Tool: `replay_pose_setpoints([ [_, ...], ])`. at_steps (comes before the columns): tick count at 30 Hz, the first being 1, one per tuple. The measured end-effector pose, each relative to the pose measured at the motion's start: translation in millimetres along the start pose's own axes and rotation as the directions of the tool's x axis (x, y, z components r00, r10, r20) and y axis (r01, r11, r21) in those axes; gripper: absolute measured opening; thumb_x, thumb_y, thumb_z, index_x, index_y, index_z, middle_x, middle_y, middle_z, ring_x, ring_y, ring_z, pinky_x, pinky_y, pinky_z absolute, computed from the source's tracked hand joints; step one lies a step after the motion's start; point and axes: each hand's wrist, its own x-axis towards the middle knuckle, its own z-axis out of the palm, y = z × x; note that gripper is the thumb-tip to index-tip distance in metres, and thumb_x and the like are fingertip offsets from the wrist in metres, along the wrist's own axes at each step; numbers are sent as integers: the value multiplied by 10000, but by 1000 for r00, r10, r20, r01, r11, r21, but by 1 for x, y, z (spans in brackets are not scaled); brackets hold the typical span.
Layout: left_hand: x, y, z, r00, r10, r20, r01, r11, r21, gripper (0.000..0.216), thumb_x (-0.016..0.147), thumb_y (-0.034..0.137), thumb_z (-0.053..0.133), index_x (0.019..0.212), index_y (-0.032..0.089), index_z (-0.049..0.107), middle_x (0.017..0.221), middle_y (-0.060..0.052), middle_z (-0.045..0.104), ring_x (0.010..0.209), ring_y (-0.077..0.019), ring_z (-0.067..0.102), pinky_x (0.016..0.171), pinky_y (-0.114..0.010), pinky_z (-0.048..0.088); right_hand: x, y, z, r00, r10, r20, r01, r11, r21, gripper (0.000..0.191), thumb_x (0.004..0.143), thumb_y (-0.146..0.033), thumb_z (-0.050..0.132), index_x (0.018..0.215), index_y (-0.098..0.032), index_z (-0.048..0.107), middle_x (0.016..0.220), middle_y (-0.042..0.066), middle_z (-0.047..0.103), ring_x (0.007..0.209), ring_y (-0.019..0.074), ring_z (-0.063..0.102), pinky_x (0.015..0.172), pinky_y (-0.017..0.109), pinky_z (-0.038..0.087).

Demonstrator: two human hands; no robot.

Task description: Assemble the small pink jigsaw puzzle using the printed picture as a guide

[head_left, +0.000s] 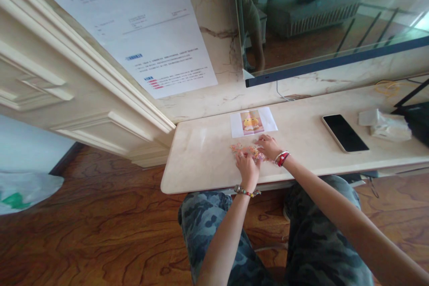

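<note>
Where left hand [248,168] and right hand [269,146] reach, small colourful pieces [250,149] lie between.

Free tabletop [196,156] left of pieces [248,149]

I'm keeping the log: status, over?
Left hand and right hand at small colourful pieces. Pieces loosely clustered. Printed sheet beyond them, phone off right, neither in the way.

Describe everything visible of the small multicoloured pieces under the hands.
The small multicoloured pieces lie in a loose patch, orange, pink, yellow and some purple. They rest on the pale, smooth tabletop in front of the white printed paper sheet. The left hand and right hand partly cover and apparently touch them; shapes and material cannot be made out.
</note>
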Motion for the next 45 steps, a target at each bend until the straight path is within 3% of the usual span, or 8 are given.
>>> replay_pose_setpoints([
  [6,-3,5,8,995,-98,26,98,995,-3,205,672,338,598,816,197,628,1116,-132,496,1143,-322,333,850,-450,334,15,-7,-7,996,-3,94,7,999,-46,137,717,-206,543,825,-161,613,932,93,561,898,196,486,765,312,359],
  [10,-1,7,4,997,-73,29,73,997,-4,210,718,349,534,816,196,638,1055,-114,542,1091,-272,399,862,-403,340,6,-2,-11,1000,25,-2,-25,1000,0,165,782,-193,454,820,-139,605,858,79,581,810,149,505,731,253,362],
  [15,4,3,-3,992,-73,101,74,997,-12,228,746,348,493,796,189,649,892,-96,617,989,-221,487,865,-360,339,-29,6,-6,992,-21,-121,13,998,-66,238,823,-268,407,805,-182,628,907,88,585,904,189,477,764,309,357],
  [21,10,-5,-7,986,19,168,-6,997,-79,189,747,309,511,753,189,657,759,-67,645,855,-192,555,841,-347,355,-48,1,11,964,-105,-245,157,967,202,256,800,-252,439,1004,-206,588,942,77,577,881,172,506,792,337,398],
  [25,11,-9,-12,981,71,182,-53,994,-97,133,721,286,561,745,198,656,740,-43,651,841,-177,561,837,-327,359,-44,-8,14,954,-106,-281,186,943,276,158,758,-276,505,827,-208,630,903,68,580,857,179,521,787,360,404],
  [31,9,-18,-12,976,111,189,-96,991,-89,121,726,280,559,751,216,659,771,-30,652,874,-171,547,841,-323,351,-48,-1,6,972,-62,-226,120,960,253,164,779,-243,478,708,-182,613,719,43,587,699,142,518,660,266,406],
  [38,6,-15,-14,974,131,183,-127,991,-32,142,737,225,521,707,185,654,779,-66,633,875,-192,529,832,-342,349,-70,8,9,947,-45,-318,32,998,-45,207,813,-249,439,864,-214,636,926,81,604,850,184,490,743,312,359],
  [45,3,-12,-19,982,126,142,-145,980,139,155,722,316,566,716,170,617,789,-79,592,872,-212,504,719,-311,399,-87,12,21,942,-36,-333,43,999,13,297,829,-294,391,1075,-243,549,1105,82,536,1009,206,463,808,364,401],
])
